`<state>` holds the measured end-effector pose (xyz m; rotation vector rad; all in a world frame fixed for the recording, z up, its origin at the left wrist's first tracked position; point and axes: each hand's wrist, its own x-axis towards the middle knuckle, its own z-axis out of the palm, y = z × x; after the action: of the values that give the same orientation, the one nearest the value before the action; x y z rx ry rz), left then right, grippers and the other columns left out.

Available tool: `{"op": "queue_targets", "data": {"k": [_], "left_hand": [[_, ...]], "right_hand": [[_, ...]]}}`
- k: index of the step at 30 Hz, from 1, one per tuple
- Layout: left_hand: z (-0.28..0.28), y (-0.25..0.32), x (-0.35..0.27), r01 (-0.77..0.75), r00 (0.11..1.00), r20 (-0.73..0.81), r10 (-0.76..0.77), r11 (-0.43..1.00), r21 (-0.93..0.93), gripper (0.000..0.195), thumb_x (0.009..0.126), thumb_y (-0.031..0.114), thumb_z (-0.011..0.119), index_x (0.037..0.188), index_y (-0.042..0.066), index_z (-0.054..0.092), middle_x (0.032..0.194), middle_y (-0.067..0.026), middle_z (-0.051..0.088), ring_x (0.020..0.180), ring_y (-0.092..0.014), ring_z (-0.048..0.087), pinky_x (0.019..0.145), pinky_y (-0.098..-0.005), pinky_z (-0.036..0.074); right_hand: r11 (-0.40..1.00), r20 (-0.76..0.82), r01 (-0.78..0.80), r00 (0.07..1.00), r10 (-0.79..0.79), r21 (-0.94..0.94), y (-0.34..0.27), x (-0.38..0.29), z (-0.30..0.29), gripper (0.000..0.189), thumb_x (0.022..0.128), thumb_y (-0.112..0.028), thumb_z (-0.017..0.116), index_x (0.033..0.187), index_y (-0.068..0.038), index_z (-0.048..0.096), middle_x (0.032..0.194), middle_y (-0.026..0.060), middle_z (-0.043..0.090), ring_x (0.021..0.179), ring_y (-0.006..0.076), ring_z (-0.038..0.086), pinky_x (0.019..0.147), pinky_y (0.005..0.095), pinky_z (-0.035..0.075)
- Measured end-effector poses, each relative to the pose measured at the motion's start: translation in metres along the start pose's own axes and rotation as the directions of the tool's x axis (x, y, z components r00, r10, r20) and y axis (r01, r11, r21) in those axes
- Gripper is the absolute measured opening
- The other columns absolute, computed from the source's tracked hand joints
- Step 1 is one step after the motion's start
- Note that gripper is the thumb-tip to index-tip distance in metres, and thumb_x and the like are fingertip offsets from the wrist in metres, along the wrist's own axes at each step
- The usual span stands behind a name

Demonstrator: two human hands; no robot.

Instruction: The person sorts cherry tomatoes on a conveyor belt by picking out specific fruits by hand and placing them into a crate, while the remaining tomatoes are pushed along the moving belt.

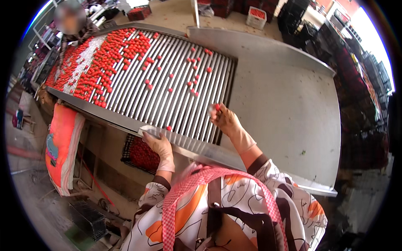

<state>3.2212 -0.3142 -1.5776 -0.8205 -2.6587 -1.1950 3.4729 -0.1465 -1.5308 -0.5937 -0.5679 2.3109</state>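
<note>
My right hand [226, 120], in a thin pale glove, is raised over the lower right of the roller conveyor [185, 108]. Its fingertips are closed on a small red cherry tomato [217, 107]. At the conveyor's near side, my left hand [158, 146], gloved too, rests on the metal side rail [188, 141] with the thumb apart from the fingers. One loose tomato [169, 128] lies on the rollers just beyond that rail. More are scattered across the middle, and a dense mass of tomatoes [110, 62] covers the left part of the rollers.
A sheet-metal chute [279, 103] adjoins the rollers at right. Below the rail stands a black crate [128, 152] holding red fruit. A person [80, 31] leans over the far left end. Crates [355, 103] are stacked along the right; a white crate [257, 22] stands behind.
</note>
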Motion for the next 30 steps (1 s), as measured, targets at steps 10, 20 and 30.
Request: {"op": "queue_targets", "data": {"k": [10, 20, 30], "left_hand": [[-0.015, 0.144, -0.001, -0.176, 0.697, 0.389, 0.603, 0.67, -0.722, 0.037, 0.098, 0.015, 0.057, 0.134, 0.006, 0.052, 0.13, -0.0119, 0.06, 0.116, -0.022, 0.06, 0.098, -0.0329, 0.05], [-0.007, 0.139, -0.017, 0.575, 0.465, 0.844, 0.268, 0.633, -0.518, 0.023, 0.098, 0.025, 0.059, 0.103, 0.004, 0.068, 0.099, -0.0031, 0.071, 0.084, -0.01, 0.064, 0.078, -0.0254, 0.052], [-0.02, 0.063, -0.02, 0.88, 0.474, 0.877, 0.079, 0.002, -0.476, 0.034, 0.091, 0.023, 0.068, 0.117, 0.002, 0.061, 0.111, -0.0104, 0.067, 0.1, -0.021, 0.066, 0.092, -0.0377, 0.056]], "right_hand": [[0.985, 0.068, 0.017, 0.998, -0.005, -0.17, -0.005, -0.027, 0.035, 0.058, 0.096, -0.054, 0.052, 0.118, -0.001, 0.06, 0.077, 0.0021, 0.066, 0.063, 0.0136, 0.06, 0.064, 0.0305, 0.049], [0.906, 0.041, -0.157, 0.981, 0.188, -0.393, 0.032, -0.048, 0.024, 0.058, 0.099, -0.056, 0.043, 0.109, -0.003, 0.066, 0.077, 0.0083, 0.069, 0.058, 0.0138, 0.06, 0.059, 0.0264, 0.049], [0.677, 0.099, -0.14, 0.948, 0.301, -0.723, 0.038, -0.039, 0.031, 0.039, 0.101, -0.034, 0.051, 0.122, -0.003, 0.062, 0.095, 0.0107, 0.071, 0.078, 0.0162, 0.068, 0.077, 0.0294, 0.055]]}}
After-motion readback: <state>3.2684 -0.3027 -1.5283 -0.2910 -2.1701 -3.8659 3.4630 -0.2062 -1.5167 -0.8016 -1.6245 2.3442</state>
